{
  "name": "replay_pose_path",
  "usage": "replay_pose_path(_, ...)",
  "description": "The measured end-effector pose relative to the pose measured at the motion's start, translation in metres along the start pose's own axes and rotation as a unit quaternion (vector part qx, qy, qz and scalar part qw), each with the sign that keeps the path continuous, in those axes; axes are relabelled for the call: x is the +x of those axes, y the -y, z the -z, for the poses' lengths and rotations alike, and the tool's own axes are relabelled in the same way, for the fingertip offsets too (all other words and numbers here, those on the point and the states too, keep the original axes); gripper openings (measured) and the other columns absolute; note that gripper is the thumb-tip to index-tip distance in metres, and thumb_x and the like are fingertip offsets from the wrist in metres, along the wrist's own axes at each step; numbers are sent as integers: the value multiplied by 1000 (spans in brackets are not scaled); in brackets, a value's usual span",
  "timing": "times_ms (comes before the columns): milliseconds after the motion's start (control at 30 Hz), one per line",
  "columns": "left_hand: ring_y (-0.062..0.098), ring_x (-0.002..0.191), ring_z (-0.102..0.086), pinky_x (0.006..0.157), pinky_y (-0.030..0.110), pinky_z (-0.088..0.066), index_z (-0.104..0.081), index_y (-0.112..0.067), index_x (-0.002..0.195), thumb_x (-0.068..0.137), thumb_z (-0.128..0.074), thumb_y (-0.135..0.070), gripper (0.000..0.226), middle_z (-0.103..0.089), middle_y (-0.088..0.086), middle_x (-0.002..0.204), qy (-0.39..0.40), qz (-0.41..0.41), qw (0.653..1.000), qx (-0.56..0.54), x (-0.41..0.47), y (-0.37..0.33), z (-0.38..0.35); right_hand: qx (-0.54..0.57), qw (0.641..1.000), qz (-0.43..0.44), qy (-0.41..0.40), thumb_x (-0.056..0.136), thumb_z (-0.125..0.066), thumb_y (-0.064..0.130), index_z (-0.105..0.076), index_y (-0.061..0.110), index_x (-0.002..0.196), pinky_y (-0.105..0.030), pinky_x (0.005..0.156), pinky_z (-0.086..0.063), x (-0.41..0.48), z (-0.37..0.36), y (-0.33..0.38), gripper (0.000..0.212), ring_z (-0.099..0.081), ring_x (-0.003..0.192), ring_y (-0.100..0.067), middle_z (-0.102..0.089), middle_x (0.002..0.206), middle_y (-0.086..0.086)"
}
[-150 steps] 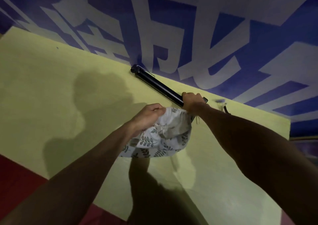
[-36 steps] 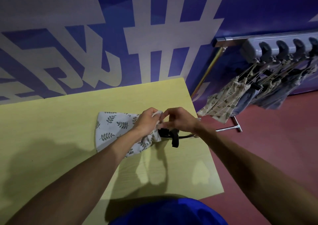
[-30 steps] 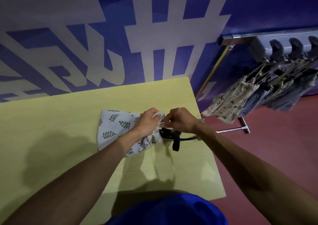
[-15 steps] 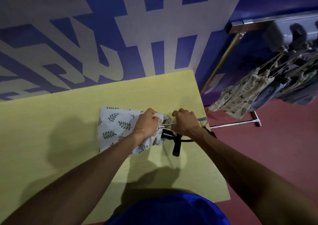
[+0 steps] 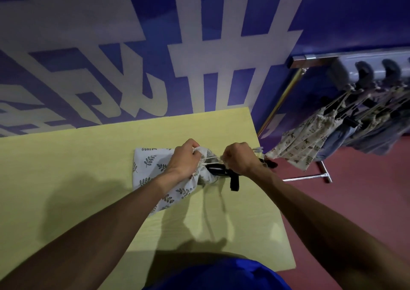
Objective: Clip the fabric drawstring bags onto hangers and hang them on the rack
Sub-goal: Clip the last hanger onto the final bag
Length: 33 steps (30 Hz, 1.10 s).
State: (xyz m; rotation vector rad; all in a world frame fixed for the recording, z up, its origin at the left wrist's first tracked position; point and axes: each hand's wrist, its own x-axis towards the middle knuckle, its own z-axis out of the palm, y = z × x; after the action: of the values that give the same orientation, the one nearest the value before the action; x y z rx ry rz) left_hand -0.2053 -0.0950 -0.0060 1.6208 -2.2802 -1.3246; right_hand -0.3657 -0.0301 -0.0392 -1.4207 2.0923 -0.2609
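Note:
A white drawstring bag (image 5: pixel 153 164) printed with dark leaves lies flat on the yellow-green table (image 5: pixel 77 156). My left hand (image 5: pixel 185 157) is shut on the bag's gathered mouth. My right hand (image 5: pixel 238 159) is shut on the drawstrings, which run taut between both hands. A black clip hanger (image 5: pixel 233 177) lies under my hands at the bag's mouth, one clip pointing toward me. At the right stands the rack (image 5: pixel 315 58) with several bags (image 5: pixel 306 139) hanging from hangers.
The table's right edge (image 5: pixel 266 156) lies close to my right hand, with red floor (image 5: pixel 355 201) beyond it. The rack's metal foot (image 5: pixel 310 177) rests on that floor. A blue wall with large white characters (image 5: pixel 199 57) rises behind the table.
My hands have drawn apart, the right one pulling the drawstrings to the right and cinching the bag's mouth. Five seconds ago I held the bag by a black tube elsewhere.

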Motion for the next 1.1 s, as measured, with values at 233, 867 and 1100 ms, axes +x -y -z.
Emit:
replay_pose_path(233, 12, 50, -44, 36, 12, -31, -54, -8, 108, 96, -43, -13, 17, -51, -3, 68, -60, -45, 997, -33, -17, -10, 38, 227, 974, -13, -6, 93, -56, 25, -67, 9, 81, -37, 77, -48, -17, 46, 39, 23, -62, 91, -32, -69, 103, -16)
replay_pose_path(867, 6, 108, -49, 88, 20, -39, -50, -37, 105, 79, -45, -35, 27, -46, 2, 124, 35, -298, 917, -264, -72, -99, 130, 245, 941, 144, -182, 85, -50, 6, -60, 12, 74, -34, 62, -47, -84, 200, 210, 15, -55, 64, -19, -58, 68, -9)
replay_pose_path(1100, 31, 88, -58, 77, 40, -47, -45, -27, 82, 99, -33, -25, 21, -59, 18, 99, -36, -310, 931, -191, -65, -137, 105, 250, 930, 109, -245, 83, -51, 5, -59, 13, 71, -42, 74, -54, -103, 222, 195, 17, -56, 70, -20, -59, 70, -3)
